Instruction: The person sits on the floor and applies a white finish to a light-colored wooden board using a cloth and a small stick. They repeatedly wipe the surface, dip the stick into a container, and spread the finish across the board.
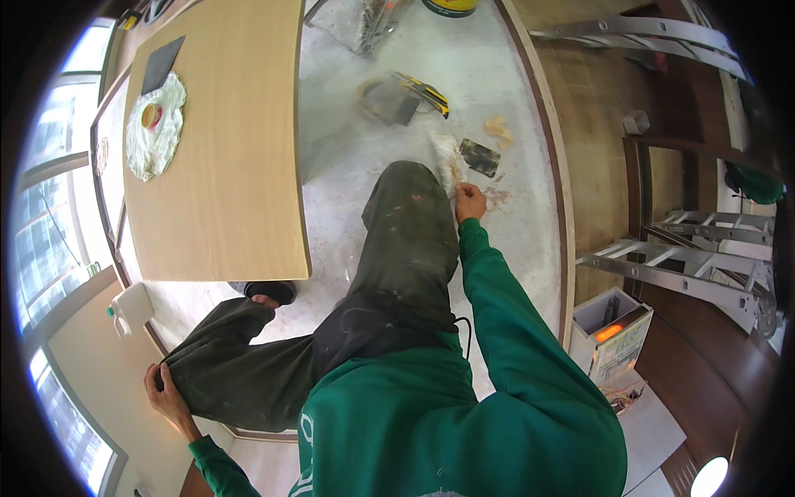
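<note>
My right hand is closed at the near end of a crumpled white plastic or cloth strip, beside my bent right knee. Just beyond it lies a dark, smeared flat pad, with brownish smudges around it. My left hand rests on my left knee, fingers apart on the dark trousers, with nothing visible in it. Farther away, a yellow and black utility knife lies across a greyish sheet or scraper on the pale, dusty surface; its exact kind is unclear.
A wooden board stands to the left. On it are a white crumpled wrapper with a small round tub and a dark flat sheet. Stepladders and an open box stand at the right. A white jug sits left.
</note>
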Demonstrator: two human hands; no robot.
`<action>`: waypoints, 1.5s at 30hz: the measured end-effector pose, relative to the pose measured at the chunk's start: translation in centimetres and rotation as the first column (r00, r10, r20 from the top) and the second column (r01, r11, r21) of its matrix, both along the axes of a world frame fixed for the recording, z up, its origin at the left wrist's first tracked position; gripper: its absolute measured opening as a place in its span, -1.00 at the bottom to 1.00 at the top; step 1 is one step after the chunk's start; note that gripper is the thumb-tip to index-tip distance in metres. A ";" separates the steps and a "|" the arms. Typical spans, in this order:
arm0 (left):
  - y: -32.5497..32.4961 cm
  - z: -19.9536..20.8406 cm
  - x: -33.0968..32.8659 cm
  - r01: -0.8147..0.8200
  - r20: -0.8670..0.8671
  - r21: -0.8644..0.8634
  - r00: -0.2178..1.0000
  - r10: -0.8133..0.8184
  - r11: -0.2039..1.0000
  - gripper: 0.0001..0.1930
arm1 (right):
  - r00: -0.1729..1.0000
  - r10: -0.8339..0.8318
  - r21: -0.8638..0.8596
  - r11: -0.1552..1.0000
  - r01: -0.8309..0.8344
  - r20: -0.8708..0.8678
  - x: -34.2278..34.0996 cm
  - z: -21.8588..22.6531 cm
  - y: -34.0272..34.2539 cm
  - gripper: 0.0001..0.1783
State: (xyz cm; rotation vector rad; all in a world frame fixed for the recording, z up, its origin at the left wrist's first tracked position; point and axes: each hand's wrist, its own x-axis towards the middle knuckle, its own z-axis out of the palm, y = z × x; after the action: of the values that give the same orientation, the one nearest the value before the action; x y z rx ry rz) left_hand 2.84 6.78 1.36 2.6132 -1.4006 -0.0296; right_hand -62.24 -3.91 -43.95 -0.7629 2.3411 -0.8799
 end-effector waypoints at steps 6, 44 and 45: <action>-0.7 -0.2 -0.4 -0.007 -0.006 -0.057 1.000 0.007 0.998 -0.73 | 0.995 0.095 0.039 0.995 -0.094 -0.025 -1.5 -2.0 0.0 -0.67; -22.3 0.4 6.9 -0.135 -0.524 -0.535 0.827 -0.203 0.834 -0.71 | -0.004 0.792 0.219 0.164 -0.962 -0.610 41.1 36.4 -46.5 0.16; -22.3 0.4 7.0 -0.138 -0.539 -0.542 0.814 -0.217 0.829 -0.71 | 0.012 0.853 0.205 0.139 -0.969 -0.522 41.3 37.0 -46.7 0.17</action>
State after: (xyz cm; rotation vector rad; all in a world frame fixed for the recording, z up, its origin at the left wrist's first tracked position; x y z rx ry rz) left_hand 9.89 -15.52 1.71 1.8482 -1.0299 -0.3434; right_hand -20.91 -50.59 -6.94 -2.5443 1.3461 -0.2171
